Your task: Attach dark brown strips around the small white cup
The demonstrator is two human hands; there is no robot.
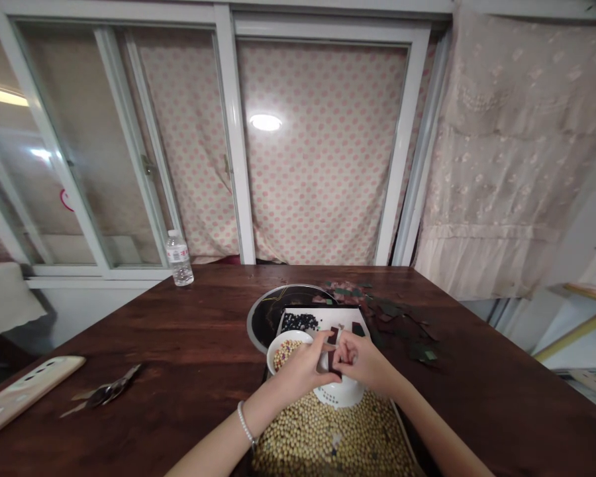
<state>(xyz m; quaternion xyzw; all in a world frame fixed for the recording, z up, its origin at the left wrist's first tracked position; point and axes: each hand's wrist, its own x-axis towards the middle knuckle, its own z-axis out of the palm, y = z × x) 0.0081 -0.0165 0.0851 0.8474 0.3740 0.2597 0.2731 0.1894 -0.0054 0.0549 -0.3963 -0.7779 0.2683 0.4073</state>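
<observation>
While our left hand (pixel 298 370) and right hand (pixel 362 362) press close together, fingertips pinching dark brown strips (pixel 333 360), they sit just above a white colander (pixel 338 393) near the near edge of the wooden table (pixel 179 344). Just left of them stands a white bowl (pixel 278 348) of mixed beans (pixel 285 354), with soybeans (pixel 332 434) spread beneath.

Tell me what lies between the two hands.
In the head view, dark brown strips sit between the left hand and the right hand, above a white perforated bowl.
</observation>
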